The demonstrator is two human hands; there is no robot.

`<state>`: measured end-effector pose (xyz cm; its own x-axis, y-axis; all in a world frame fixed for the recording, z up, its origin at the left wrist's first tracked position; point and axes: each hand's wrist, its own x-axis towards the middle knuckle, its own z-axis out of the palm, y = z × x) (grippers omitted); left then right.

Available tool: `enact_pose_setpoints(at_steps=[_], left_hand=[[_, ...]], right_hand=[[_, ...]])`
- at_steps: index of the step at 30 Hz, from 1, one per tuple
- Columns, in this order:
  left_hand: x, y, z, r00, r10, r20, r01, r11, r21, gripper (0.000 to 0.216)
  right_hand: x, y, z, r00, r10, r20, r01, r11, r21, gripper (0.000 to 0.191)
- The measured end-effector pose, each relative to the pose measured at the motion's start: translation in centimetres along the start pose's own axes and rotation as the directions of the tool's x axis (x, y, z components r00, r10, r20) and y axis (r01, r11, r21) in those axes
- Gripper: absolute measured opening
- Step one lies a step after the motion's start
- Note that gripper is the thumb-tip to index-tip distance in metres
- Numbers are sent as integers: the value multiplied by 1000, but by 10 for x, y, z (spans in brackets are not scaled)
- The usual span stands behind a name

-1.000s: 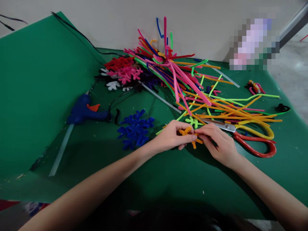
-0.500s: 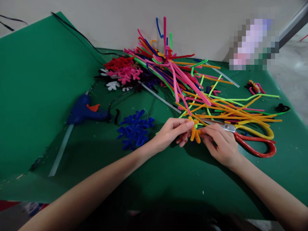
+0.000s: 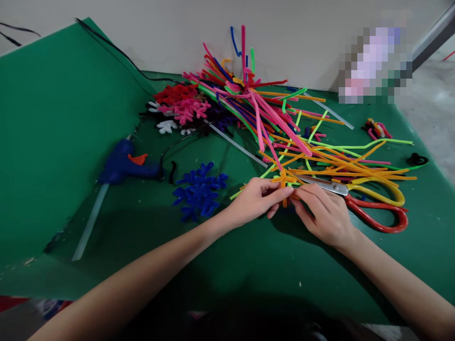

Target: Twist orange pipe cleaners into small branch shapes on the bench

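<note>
Lying right of centre in the lower half of the frame, a small orange pipe-cleaner figure point(image 3: 283, 182) is pinched between the left hand point(image 3: 256, 201) and the right hand point(image 3: 323, 214), its middle partly hidden by the fingertips. Both hands are narrowly closed on it, and its orange arms are seen sticking out above and below the grip. A pair of scissors point(image 3: 377, 203) with yellow and red handles is laid just beside the right hand, its steel blade pointing toward the figure. Above the hands, a loose heap of multicoloured pipe cleaners point(image 3: 256, 109) is spread across the upper middle of the green tabletop point(image 3: 249, 265), with long orange strands fanning toward the right. Left of the hands, blue pipe-cleaner shapes point(image 3: 199, 192) are bunched together. Farther up, red and pink shapes point(image 3: 181, 106) are piled at the foot of the heap, with white shapes point(image 3: 166, 126) below them. A blue hot glue gun point(image 3: 124, 166) is placed at left of centre, and a clear glue stick point(image 3: 88, 222) is laid below it.
</note>
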<state>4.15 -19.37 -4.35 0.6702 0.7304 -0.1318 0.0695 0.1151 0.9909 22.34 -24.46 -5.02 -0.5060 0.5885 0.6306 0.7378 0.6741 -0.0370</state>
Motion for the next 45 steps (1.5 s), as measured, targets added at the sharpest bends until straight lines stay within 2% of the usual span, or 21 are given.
enact_pose_setpoints(at_steps=[4,11,15,20,24,30,34,37,39,40,42,44,45], left_hand=[[1,0,0,1000,-17,-16,17,1000,-12,38],[2,1,-1,999,-45,-26,42,996,-80,37],[3,-1,-1,999,-34,-9,34,999,-41,38],[3,-4,-1,1000,-13,-5,13,1000,-13,39],[3,-4,-1,1000,-5,1,5,999,49,38],[2,-4,1,1000,5,1,-5,996,85,36],[1,-5,3,997,64,-47,-59,992,109,37],[0,-4,4,991,115,-68,-104,983,149,36],[-1,-4,5,986,147,-75,-131,975,181,35],[-1,-3,5,984,160,-77,-142,970,199,35],[-2,-2,5,979,187,-82,-163,958,236,36],[-3,-1,5,970,224,-90,-192,942,277,35],[-4,-1,6,963,252,-95,-214,929,302,35]], right_hand=[[-1,0,0,998,-60,-4,59,997,-39,20],[-2,0,-3,986,-106,128,119,988,-97,25],[-3,-1,-3,982,-94,161,111,989,-100,27],[-1,-3,-4,984,-113,141,138,974,-181,24],[2,-4,-6,982,-117,147,142,975,-169,21],[2,-6,-3,994,-27,106,32,999,-44,16],[0,-11,1,981,178,78,-188,971,146,18],[3,-16,0,920,366,142,-392,845,363,19],[6,-20,-3,844,483,234,-532,691,489,22],[7,-21,-4,788,538,300,-604,582,545,24],[9,-23,-6,650,613,449,-714,291,637,28],[9,-23,-5,527,622,579,-729,-19,684,27],[9,-23,-4,487,613,623,-708,-141,692,26]])
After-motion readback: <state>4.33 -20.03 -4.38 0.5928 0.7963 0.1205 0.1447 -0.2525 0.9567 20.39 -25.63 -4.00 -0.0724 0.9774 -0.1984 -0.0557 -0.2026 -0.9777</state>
